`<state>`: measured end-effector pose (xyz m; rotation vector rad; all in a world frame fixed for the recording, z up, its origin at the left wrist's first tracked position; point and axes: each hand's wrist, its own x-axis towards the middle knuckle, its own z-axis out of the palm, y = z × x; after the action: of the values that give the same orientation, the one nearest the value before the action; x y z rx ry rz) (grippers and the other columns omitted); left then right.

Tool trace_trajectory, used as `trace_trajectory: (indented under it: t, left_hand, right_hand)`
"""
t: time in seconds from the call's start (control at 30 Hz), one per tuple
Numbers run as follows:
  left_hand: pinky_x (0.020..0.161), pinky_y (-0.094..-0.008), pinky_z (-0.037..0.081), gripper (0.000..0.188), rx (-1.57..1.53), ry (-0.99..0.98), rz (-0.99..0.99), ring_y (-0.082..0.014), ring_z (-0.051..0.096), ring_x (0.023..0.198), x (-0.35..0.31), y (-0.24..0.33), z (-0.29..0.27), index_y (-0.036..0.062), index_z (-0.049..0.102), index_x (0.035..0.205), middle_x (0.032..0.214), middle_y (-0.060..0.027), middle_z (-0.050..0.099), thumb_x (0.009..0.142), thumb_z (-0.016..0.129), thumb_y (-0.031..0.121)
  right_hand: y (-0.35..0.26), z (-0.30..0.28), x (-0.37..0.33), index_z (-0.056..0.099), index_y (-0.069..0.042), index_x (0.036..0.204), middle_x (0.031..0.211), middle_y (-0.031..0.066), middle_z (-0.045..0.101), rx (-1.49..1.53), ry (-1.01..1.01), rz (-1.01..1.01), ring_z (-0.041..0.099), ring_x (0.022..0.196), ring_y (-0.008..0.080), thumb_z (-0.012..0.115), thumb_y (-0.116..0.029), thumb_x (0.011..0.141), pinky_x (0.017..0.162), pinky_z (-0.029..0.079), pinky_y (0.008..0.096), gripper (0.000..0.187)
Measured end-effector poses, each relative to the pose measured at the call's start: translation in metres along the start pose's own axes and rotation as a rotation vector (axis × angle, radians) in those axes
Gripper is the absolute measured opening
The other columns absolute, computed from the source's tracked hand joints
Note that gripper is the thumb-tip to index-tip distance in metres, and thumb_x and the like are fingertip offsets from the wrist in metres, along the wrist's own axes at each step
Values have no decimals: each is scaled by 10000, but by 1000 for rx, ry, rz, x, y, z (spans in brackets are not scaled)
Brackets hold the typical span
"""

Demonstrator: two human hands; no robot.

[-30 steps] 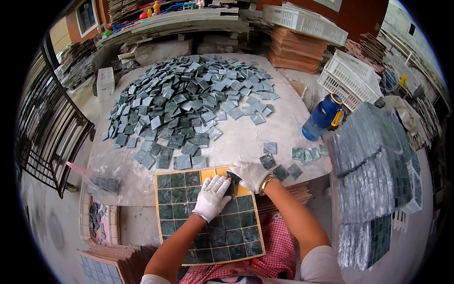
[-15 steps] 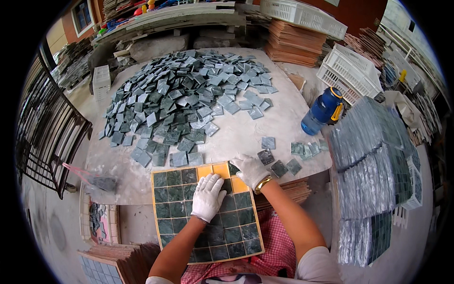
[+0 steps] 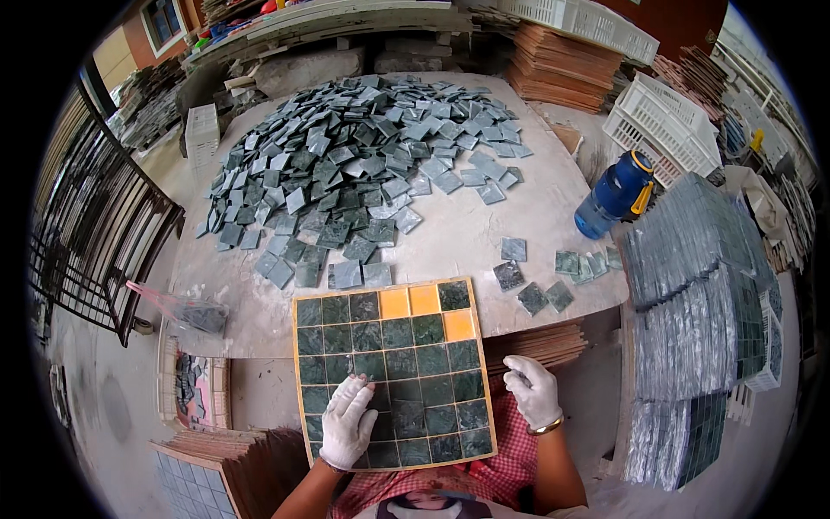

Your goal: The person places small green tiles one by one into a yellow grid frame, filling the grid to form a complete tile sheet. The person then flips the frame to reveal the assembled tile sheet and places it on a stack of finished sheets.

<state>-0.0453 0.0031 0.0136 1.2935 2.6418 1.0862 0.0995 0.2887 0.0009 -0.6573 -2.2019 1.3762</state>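
A square yellow tray point(image 3: 494, 432) lies near me, its lower edge close to my checked clothing, with dark green stone tiles point(image 3: 399, 362) set in a grid. Three of its cells show bare yellow: two in the top row and one at the right of the second row. A tile point(image 3: 452, 295) fills the top right corner. My left hand point(image 3: 348, 421), in a white glove, rests open on the tiles at the lower left. Gloved too, my right hand point(image 3: 532, 394) hovers off the tray's right side, fingers loosely curled and apart, nothing visible in them.
Loose tiles are heaped point(image 3: 346, 156) on the pale table point(image 3: 471, 246), with several more at its right. A blue bottle point(image 3: 612, 197) stands at the right edge. Beyond it are wrapped tile stacks point(image 3: 692, 294) and white crates point(image 3: 661, 125). A rack point(image 3: 104, 216) stands left.
My right hand has left the tray's top right corner and drawn back to its right side; a tile now sits in that corner. My left hand has slid down the tray toward me.
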Motion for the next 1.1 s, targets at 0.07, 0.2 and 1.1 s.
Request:
trace_trajectory:
  t: [0.07, 0.2, 1.1]
  left_hand:
    - [974, -435, 419, 454, 51, 25, -96, -385, 503, 1155, -7, -1, -15, -11, 575, 1108, 1188, -182, 561, 666, 679, 4]
    - [1001, -461, 385, 633, 106, -144, 104, -365, 472, 1197, -7, 9, -9, 47, 571, 1173, 1216, -140, 551, 606, 794, 220]
    - [783, -388, 491, 508, 173, 178, -7, -332, 580, 933, 101, -39, -15, 27, 554, 1058, 1057, -148, 579, 628, 782, 175]
  right_hand:
    - [12, 3, -39, 645, 33, 977, 898, 86, 648, 270, 74, 175, 581, 645, 81, 612, 25, 804, 560, 485, 216, 176]
    - [33, 3, -83, 650, 38, 951, 837, 54, 624, 367, 156, 379, 542, 606, 57, 593, 40, 823, 508, 454, 204, 140]
    - [47, 6, -81, 662, -23, 912, 874, 139, 667, -219, 184, 28, 652, 810, 270, 647, -57, 785, 727, 522, 343, 133]
